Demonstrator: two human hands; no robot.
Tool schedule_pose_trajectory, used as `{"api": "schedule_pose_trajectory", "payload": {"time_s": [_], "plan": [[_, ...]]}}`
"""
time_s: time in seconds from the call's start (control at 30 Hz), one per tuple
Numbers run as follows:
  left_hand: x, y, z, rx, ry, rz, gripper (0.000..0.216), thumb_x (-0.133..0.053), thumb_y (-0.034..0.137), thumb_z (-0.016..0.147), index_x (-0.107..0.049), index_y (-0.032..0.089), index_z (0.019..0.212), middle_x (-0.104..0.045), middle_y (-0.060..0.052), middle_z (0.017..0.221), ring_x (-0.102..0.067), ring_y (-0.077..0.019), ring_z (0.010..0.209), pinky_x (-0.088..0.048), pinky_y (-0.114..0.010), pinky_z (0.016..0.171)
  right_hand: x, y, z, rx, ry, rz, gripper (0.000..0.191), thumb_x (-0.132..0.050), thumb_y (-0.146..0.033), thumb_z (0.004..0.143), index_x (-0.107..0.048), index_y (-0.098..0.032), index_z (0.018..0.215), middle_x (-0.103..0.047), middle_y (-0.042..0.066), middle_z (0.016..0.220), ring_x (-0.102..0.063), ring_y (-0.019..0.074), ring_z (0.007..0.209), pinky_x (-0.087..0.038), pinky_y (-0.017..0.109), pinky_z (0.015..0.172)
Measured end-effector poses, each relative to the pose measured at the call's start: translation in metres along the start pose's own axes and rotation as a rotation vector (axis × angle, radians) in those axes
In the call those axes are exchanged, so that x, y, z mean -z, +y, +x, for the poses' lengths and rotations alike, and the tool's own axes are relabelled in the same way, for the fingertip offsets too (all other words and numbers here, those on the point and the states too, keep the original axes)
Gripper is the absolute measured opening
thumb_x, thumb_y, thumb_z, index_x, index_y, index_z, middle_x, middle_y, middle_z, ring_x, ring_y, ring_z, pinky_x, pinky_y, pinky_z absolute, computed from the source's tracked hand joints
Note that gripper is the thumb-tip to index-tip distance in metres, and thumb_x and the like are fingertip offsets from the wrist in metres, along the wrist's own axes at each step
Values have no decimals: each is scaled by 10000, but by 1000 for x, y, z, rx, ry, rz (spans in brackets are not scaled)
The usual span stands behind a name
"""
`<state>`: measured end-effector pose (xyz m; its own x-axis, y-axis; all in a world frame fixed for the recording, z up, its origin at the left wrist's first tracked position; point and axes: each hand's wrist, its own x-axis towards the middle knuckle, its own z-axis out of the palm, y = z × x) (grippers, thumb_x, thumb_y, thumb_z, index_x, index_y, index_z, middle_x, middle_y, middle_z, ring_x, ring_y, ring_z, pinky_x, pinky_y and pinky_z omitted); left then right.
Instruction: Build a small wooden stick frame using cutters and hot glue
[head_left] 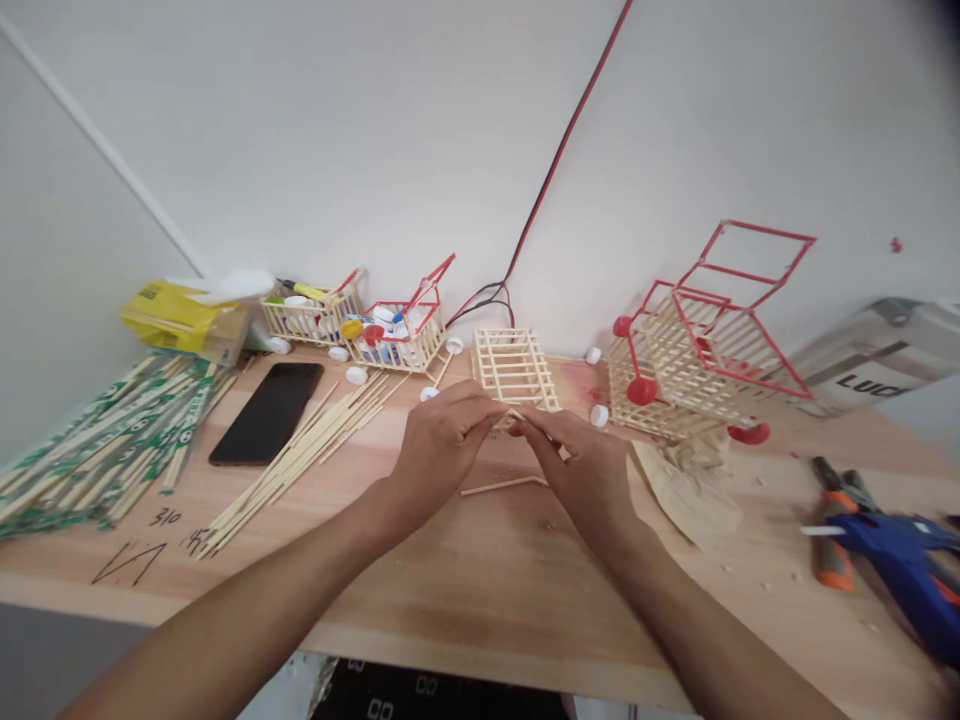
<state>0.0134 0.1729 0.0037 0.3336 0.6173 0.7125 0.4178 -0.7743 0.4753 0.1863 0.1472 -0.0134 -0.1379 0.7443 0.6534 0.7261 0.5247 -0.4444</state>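
Observation:
My left hand (pixel 448 435) and my right hand (pixel 581 460) meet at the middle of the table, thumbs and forefingers pinched together. Between the fingertips shows a bit of pale thin wooden stick (pixel 514 414); most of it is hidden by the fingers. Just behind the hands stands a small basket frame of glued wooden sticks (pixel 514 362). A bent or cracked stick (pixel 501 487) lies on the table below the fingers. Left of my left hand is a loose bundle of bare sticks (pixel 300 460).
Two small stick carts (pixel 311 318) (pixel 401 340) hold bottle caps at the back. A larger red-trimmed cart (pixel 682 365) stands right, by sandpaper-like sheet (pixel 686 490). A blue glue gun (pixel 900 550) and orange-handled tool (pixel 834 540) lie right; a phone (pixel 266 413) and wrapped chopsticks (pixel 112 440) left.

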Motion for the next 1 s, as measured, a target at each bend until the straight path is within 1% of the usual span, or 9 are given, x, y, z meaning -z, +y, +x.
{"api": "schedule_pose_trajectory", "payload": {"time_s": [0.27,0.47,0.67,0.87,1.0], "plan": [[1,0,0,-9,-13,7,145,-556,154,888,-700,165,893,-673,-33,801,-620,-125,732,-462,-228,652,0,-1,0,-1,5,13,162,-566,-211,894,-701,-215,982,-738,1,835,-671,156,767,-505,267,706],[2,1,1,-8,-19,13,156,-546,167,894,-701,157,888,-672,-37,796,-621,-127,729,-465,-230,648,1,-1,1,-5,-8,10,173,-554,-206,897,-698,-218,994,-733,3,814,-666,158,747,-492,265,671],[2,2,1,-11,-12,18,164,-538,170,898,-701,166,893,-676,-34,795,-621,-127,729,-471,-234,652,2,-2,0,-7,-11,16,180,-535,-224,909,-697,-227,989,-734,11,817,-668,164,752,-503,278,695],[2,3,2,-3,-19,14,162,-541,149,891,-702,166,884,-673,-36,801,-622,-129,738,-468,-230,659,2,-3,1,-9,-6,26,170,-549,-201,897,-698,-222,977,-734,8,828,-670,160,767,-505,272,714],[2,3,2,-7,-14,15,158,-545,145,889,-703,152,883,-670,-39,792,-622,-129,731,-463,-230,651,2,-3,0,-2,-3,33,169,-553,-196,896,-700,-216,979,-732,8,817,-666,159,760,-498,267,701]]}}
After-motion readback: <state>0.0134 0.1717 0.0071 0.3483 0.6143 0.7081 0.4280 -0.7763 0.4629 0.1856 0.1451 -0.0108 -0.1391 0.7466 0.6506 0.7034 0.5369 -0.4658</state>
